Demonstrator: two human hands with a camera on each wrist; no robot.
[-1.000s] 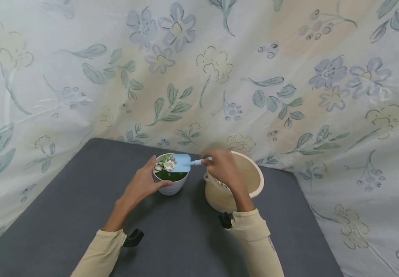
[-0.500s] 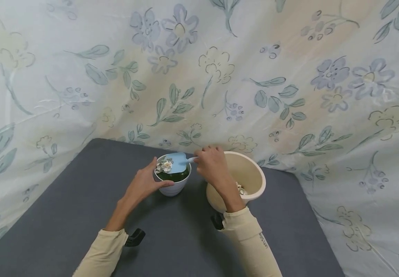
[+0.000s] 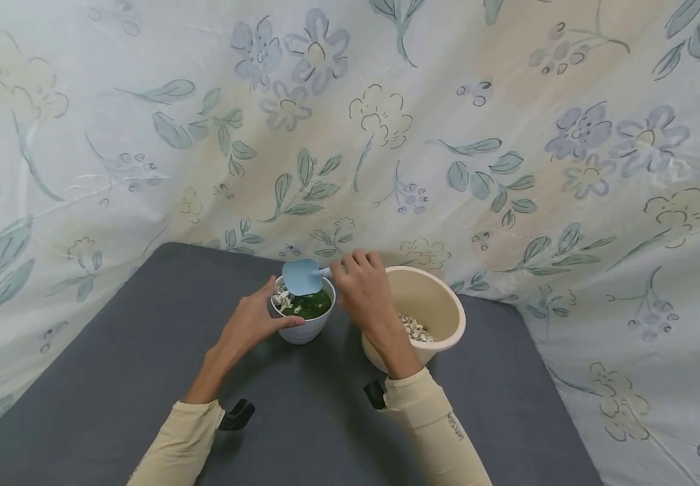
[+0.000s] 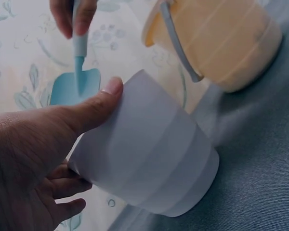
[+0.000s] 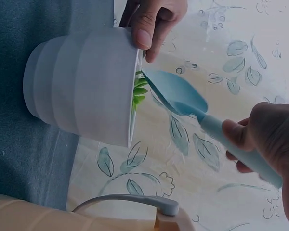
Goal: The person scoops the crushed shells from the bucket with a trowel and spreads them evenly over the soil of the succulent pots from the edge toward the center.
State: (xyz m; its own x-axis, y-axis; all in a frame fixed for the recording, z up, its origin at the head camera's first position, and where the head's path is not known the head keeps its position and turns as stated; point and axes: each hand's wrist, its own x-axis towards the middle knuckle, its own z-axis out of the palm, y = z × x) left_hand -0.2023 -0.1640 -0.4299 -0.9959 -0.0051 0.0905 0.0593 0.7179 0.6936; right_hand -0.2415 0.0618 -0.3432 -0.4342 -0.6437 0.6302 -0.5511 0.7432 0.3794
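My left hand (image 3: pixel 249 324) grips the rim of a ribbed white pot (image 3: pixel 301 333), with the thumb on the near side and fingers round the left. Green growth (image 3: pixel 313 306) fills the pot's top; small leaves (image 5: pixel 139 91) show at the rim in the right wrist view. White stone-like chips (image 3: pixel 282 297) lie at the pot's left inside. My right hand (image 3: pixel 363 290) holds a light blue hand trowel (image 3: pixel 301 277) by its handle. Its blade tilts over the pot's back rim, and I see no chips on it.
Right of the pot stands a cream bucket (image 3: pixel 437 304) with a grey handle (image 4: pixel 177 41) and more pale chips (image 3: pixel 415 329) inside. Both containers stand on a dark grey cloth surface (image 3: pixel 301 418). A flower-print curtain (image 3: pixel 350 135) hangs close behind them.
The right hand has moved left and up and tipped the trowel. Chips that lay on its blade have slid off into the pot. The left hand still holds the pot.
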